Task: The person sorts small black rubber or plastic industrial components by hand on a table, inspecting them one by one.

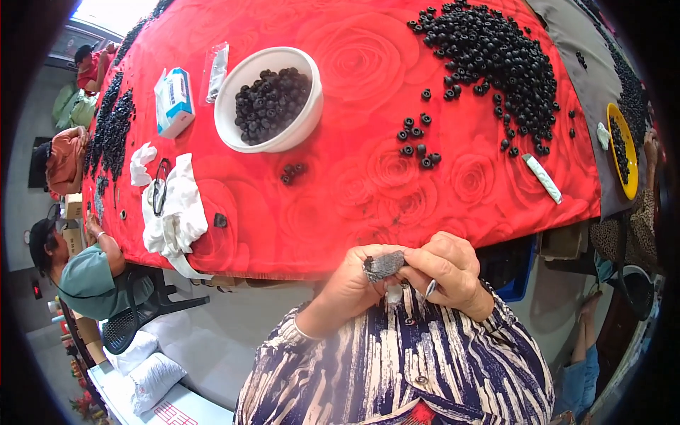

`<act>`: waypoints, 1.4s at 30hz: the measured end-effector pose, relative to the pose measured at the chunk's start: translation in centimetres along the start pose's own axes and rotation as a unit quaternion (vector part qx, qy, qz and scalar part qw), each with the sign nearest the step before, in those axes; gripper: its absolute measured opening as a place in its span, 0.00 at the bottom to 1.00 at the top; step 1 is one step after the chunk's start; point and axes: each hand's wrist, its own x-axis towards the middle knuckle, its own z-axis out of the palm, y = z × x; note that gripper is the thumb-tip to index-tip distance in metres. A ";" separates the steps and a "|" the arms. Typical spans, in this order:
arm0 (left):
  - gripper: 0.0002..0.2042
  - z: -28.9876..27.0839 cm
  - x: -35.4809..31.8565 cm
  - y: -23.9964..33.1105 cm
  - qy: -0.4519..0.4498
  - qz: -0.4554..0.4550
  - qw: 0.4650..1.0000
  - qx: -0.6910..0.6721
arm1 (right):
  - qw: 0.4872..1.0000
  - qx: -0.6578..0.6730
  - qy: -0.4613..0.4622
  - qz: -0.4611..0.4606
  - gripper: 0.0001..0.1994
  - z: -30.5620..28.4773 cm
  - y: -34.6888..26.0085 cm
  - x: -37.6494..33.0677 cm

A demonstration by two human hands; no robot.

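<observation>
In front of my chest, just off the table's near edge, my left hand (343,290) and my right hand (448,272) meet around a grey, rough-looking strip (386,265), perhaps an abrasive pad. My right fingers pinch its right end, while the left thumb and fingers close on its other side. A dark bit shows at the strip's left end; whether it is a separate piece I cannot tell. Several black ring-shaped pieces (420,142) lie loose on the red cloth (312,219) beyond my hands, beside a large heap of the same pieces (496,64).
A white bowl (316,106) holds more black pieces. Left of it are a tissue pack (174,106), crumpled white cloth (177,212) and glasses (161,188). A pale tube-shaped object (542,178) lies right. Other people sit at the left and right, near a yellow tray (613,117).
</observation>
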 end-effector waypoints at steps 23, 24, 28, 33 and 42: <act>0.10 -0.7 -0.4 0.3 0.004 0.027 0.998 0.049 | 0.985 0.071 -0.096 0.126 0.21 -2.0 -0.2 -0.8; 0.10 -0.8 -0.5 0.4 -0.006 0.025 0.999 0.044 | 0.976 0.108 -0.118 0.148 0.22 -2.2 -0.1 -0.6; 0.10 -0.9 -0.3 0.2 -0.024 0.034 0.997 0.060 | 0.970 0.097 -0.128 0.180 0.17 -2.1 -0.3 -0.2; 0.10 -0.8 -0.2 0.4 -0.035 0.018 0.995 0.091 | 0.958 0.054 -0.159 0.234 0.09 -2.2 -0.3 0.0; 0.10 -0.6 0.0 0.7 -0.016 0.008 0.989 0.147 | 0.954 0.055 -0.169 0.241 0.06 -1.9 -0.1 0.0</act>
